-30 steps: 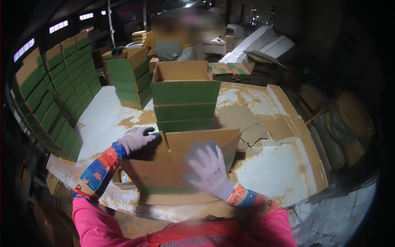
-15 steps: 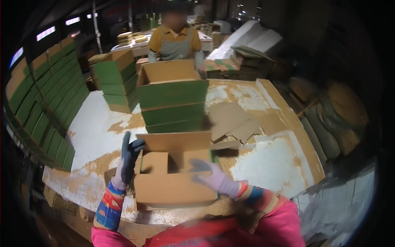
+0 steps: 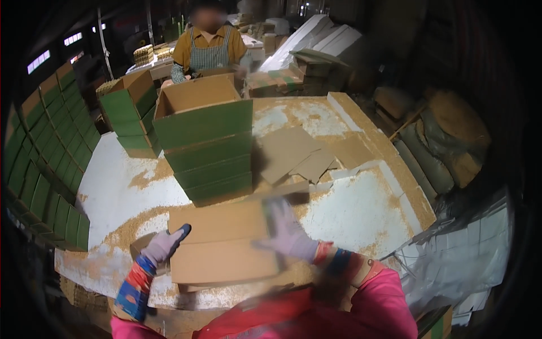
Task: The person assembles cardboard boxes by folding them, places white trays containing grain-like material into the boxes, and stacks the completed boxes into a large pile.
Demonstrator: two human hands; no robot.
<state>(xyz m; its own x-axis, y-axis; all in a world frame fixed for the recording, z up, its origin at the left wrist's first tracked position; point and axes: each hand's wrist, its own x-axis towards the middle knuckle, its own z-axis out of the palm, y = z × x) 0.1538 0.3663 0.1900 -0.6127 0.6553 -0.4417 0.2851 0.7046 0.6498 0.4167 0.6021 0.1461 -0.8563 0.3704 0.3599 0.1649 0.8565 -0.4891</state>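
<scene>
While the gloved left hand [image 3: 164, 246] grips the left edge of the brown box [image 3: 223, 246] on the table [image 3: 113, 181], steadying it, the right hand [image 3: 288, 231] presses open-palmed on its top flap, near the green stack [image 3: 206, 152].

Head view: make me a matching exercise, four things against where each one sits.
Things:
1. brown carton
2. stack of green cartons
3. loose cardboard sheets
4. row of flat green cartons

Places:
A. along the table's left edge
B. under both gloved hands, nearest the person
C. on the table, right of the green stack
D. middle of the table, top one open

Pairs: 1-B, 2-D, 3-C, 4-A
</scene>
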